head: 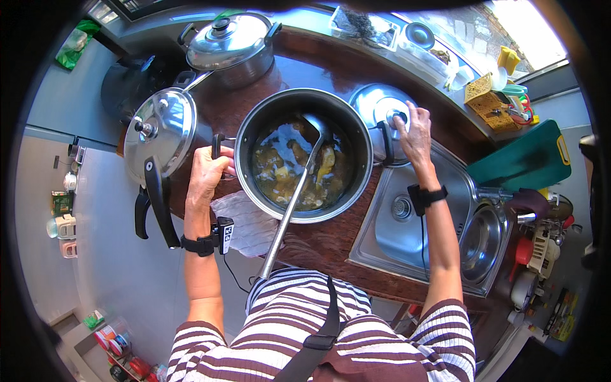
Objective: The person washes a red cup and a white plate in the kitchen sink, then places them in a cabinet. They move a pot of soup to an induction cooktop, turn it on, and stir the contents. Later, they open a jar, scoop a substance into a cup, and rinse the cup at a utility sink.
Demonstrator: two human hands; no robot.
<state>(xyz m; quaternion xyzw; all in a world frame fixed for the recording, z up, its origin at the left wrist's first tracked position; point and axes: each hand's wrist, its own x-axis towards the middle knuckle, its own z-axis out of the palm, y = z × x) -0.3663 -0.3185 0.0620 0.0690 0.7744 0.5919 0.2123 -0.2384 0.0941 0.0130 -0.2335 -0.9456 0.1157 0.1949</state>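
A deep metal pot (243, 191) of brothy food with solid pieces stands on the brown counter, uncovered. A long-handled metal ladle (291, 210) leans in it, its bowl inside and its handle over the near rim. My left hand (210, 167) is closed around the pot's black left side handle. At the right, my right hand (414, 131) has its fingers at the dark knob of a shiny metal lid (374, 102), just beyond the pot's right rim. A folded light cloth (243, 224) lies at the pot's near left side.
A pressure cooker (164, 133) with black handles stands left, a lidded steel pot (238, 52) behind it. A steel sink (396, 229) lies at right, with a green cutting board (520, 155) beyond. Containers and a yellow utensil basket (487, 102) line the window ledge.
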